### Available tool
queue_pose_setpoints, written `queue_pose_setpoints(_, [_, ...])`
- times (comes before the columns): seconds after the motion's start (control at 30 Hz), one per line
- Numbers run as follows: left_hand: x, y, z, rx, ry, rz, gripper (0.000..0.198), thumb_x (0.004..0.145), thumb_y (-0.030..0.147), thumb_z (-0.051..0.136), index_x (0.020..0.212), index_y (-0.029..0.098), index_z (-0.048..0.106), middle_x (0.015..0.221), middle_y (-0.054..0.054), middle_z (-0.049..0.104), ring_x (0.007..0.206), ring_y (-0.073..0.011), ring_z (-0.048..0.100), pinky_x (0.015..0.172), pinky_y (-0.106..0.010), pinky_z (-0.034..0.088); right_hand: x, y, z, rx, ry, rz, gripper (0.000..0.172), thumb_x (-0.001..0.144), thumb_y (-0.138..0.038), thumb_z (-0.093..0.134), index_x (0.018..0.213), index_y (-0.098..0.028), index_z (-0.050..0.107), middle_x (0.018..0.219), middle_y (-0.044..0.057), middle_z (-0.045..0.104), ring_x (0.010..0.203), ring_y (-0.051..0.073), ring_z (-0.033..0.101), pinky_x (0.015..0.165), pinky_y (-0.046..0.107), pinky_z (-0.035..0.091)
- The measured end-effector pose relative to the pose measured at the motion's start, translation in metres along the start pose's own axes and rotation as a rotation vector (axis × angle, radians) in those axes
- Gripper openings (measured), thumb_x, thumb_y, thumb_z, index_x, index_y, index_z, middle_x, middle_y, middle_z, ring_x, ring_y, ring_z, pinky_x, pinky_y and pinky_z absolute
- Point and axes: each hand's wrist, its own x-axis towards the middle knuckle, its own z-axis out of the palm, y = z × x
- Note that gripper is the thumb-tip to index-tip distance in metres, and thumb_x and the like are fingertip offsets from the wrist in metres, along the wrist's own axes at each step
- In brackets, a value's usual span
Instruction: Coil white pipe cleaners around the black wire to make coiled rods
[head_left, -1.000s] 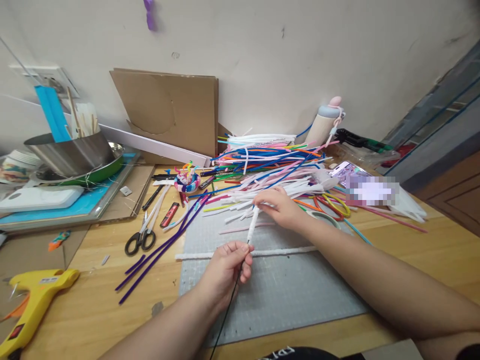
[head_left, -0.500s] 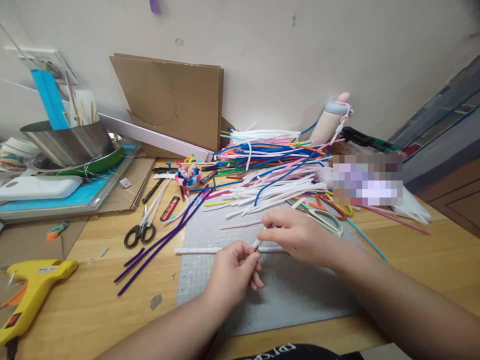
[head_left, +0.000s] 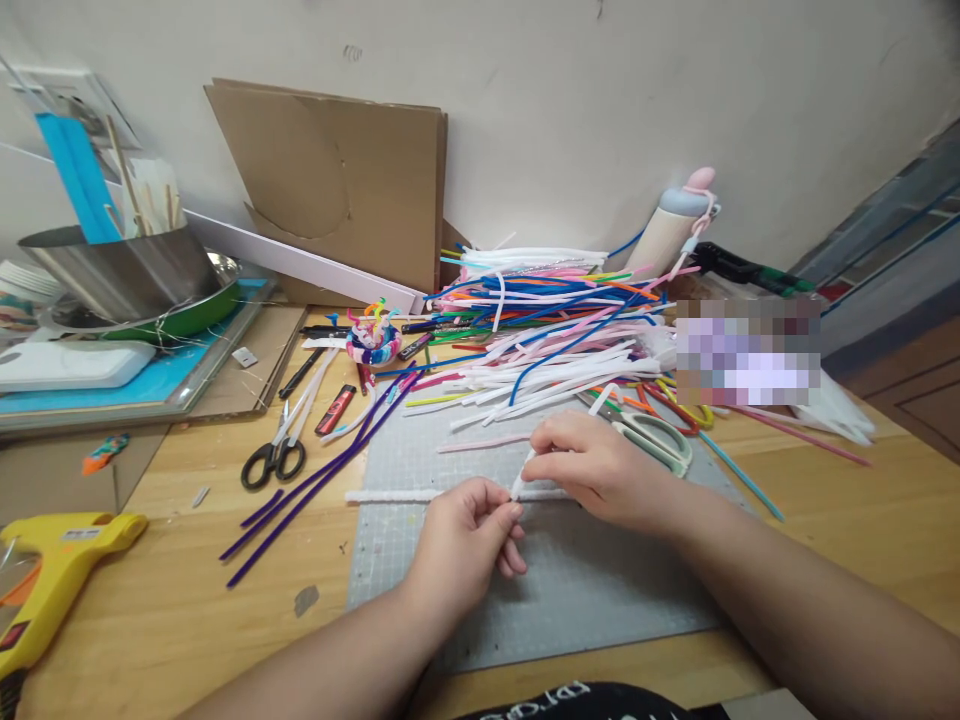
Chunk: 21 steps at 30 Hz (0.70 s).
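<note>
Above the grey cutting mat (head_left: 600,590), my left hand (head_left: 472,530) pinches the lower end of a short white pipe cleaner (head_left: 520,484) between thumb and forefinger. My right hand (head_left: 592,465) has its fingers closed on the upper end of the same piece, covering much of it. Behind both hands a longer white pipe cleaner (head_left: 394,496) lies straight across the mat, its middle partly hidden. Farther back on the mat rests a pale pink pipe cleaner (head_left: 480,444). Pale green scissors (head_left: 656,440) lie just beyond my right hand.
A pile of coloured pipe cleaners (head_left: 555,320) spreads along the back. To the left are black-handled scissors (head_left: 274,463), purple pipe cleaners (head_left: 322,475), a red lighter (head_left: 336,410) and a yellow glue gun (head_left: 52,560). A bottle (head_left: 667,235) stands by the wall, near leaning cardboard (head_left: 390,190).
Both hands keep their grip on the short white piece, with only a slight shift of the fingers. The whole view has tilted slightly.
</note>
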Motion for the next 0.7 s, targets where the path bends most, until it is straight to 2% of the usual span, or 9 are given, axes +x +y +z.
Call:
queue_pose_setpoints(0.37, [0.0008, 0.0017, 0.0005, -0.002, -0.001, -0.007, 0.017, 0.075, 0.029, 0.061, 0.072, 0.015, 0.052, 0.053, 0.004, 0.058, 0.036, -0.0079, 0.054, 0.035, -0.017, 0.038, -0.0020, -0.0053, 0.0064, -0.080, -0.008, -0.018, 0.025, 0.090, -0.015, 0.040, 0.087, -0.018, 0.064, 0.083, 0.006, 0.058, 0.074, 0.015, 0.048, 0.066, 0.029, 0.032])
queue_pose_setpoints(0.7, [0.0036, 0.0014, -0.0018, -0.063, 0.010, 0.002, 0.019, 0.072, 0.029, 0.063, 0.075, 0.014, 0.053, 0.053, 0.004, 0.059, 0.036, -0.0083, 0.055, 0.034, -0.017, 0.039, -0.0022, -0.0058, 0.0066, -0.015, -0.003, 0.037, 0.020, 0.088, -0.012, 0.043, 0.093, -0.018, 0.062, 0.086, 0.005, 0.059, 0.079, 0.016, 0.050, 0.068, 0.030, 0.032])
